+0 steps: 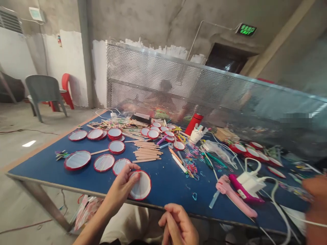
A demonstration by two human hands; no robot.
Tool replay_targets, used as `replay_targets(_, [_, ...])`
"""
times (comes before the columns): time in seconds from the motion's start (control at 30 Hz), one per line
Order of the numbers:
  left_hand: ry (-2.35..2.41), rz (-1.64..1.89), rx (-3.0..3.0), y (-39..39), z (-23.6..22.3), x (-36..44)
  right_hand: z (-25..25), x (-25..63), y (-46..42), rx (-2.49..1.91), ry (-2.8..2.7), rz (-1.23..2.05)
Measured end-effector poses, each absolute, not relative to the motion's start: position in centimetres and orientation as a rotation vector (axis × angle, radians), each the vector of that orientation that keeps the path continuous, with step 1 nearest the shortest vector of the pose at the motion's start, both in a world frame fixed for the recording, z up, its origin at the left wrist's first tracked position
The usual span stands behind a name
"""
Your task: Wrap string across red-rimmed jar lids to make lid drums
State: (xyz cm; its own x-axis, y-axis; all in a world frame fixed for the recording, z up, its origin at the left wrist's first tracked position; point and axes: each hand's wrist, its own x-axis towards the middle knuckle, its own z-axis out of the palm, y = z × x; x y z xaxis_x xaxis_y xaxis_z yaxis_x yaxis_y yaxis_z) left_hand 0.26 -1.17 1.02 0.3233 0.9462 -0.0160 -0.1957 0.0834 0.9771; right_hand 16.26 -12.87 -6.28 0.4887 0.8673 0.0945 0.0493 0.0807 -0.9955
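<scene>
My left hand point(124, 182) pinches a round white lid with a red rim point(142, 187) at the table's front edge, thumb on its face. Below the edge, my right hand point(178, 224) is curled with thumb and fingers together; anything inside is hidden. Close to the left hand lie more red-rimmed lids, including one partly covered lid point(120, 166), a neighbouring lid point(104, 163) and a larger lid point(77, 160). A pile of flat wooden sticks point(146, 151) spreads beyond them. Small coloured rubber bands point(191, 158) are scattered right of the sticks, near several pens point(178, 163).
On the blue table point(163, 189), a pink glue gun point(236, 197) and a white charger on a magenta power strip point(249, 185) lie right among cables. Behind stand a red bottle point(194, 124) and a pen cup point(196, 135). Perforated metal panelling point(153, 75) borders the back. Another person's blurred arm point(315, 204) shows right.
</scene>
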Motion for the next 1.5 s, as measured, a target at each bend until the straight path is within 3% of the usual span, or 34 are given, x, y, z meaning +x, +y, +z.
replay_targets(0.23, [0.957,0.906,1.174,-0.7,1.6,0.5,0.2,28.5,-8.3,-1.943,-1.316,0.140])
replay_targets(0.43, [1.001,0.912,1.215,-0.9,2.3,0.4,2.8,35.4,-1.7,-2.211,-1.460,0.130])
replay_targets(0.87, [0.934,0.977,1.308,-0.8,0.8,0.9,1.7,35.7,1.8,-2.226,-1.495,0.205])
replay_targets(1.1, [0.868,0.936,1.314,-0.7,0.2,0.3,2.9,33.8,-1.4,-1.877,-1.346,0.513])
replay_targets(1.37, [0.694,0.798,1.297,-0.6,0.7,-1.0,2.9,21.3,-4.9,-1.324,-1.372,1.244])
replay_targets(1.5, [0.649,0.739,1.265,-0.7,0.5,-1.2,1.9,17.3,-5.4,-1.173,-1.368,1.417])
